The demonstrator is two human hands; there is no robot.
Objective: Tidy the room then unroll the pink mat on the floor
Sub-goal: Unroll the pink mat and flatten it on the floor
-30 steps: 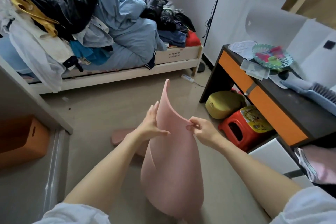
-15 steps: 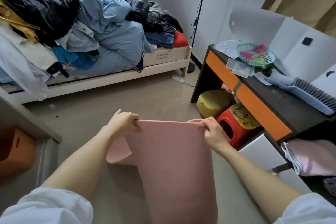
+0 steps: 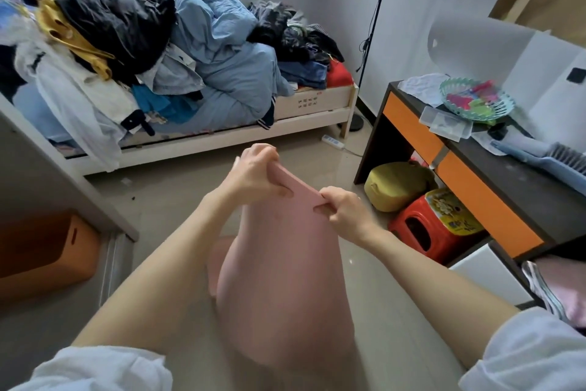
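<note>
— Beige tiles ran bare between the bed (image 3: 222,140) and the desk (image 3: 507,187), so that strip of floor (image 3: 177,197) looked like the one spot wide enough for the job.

— And where was the pink mat (image 3: 285,279)?

— Held up in the air in front of the person, top edge at about chest height, the rest hanging down in a curve toward the tiles. Its lower end seemed to curl back behind itself; whether it touched the floor I couldn't tell.

— How was it held?

— Left hand (image 3: 253,175) clenched on the far end of the top edge, fingers curled over it. Right hand (image 3: 345,210) pinched the near end between thumb and fingers. Gripping both corners kept the sheet from rolling shut again, I'd judge.

— Why upright rather than flat?

— Probably so its own weight pulled the curl out before it was laid down.

— Was the room tidy?

— Hardly. Clothes (image 3: 104,38) were heaped on the bed, and a red stool (image 3: 421,232) and yellow bag (image 3: 396,184) were tucked under the desk, clear of the open floor.
</note>
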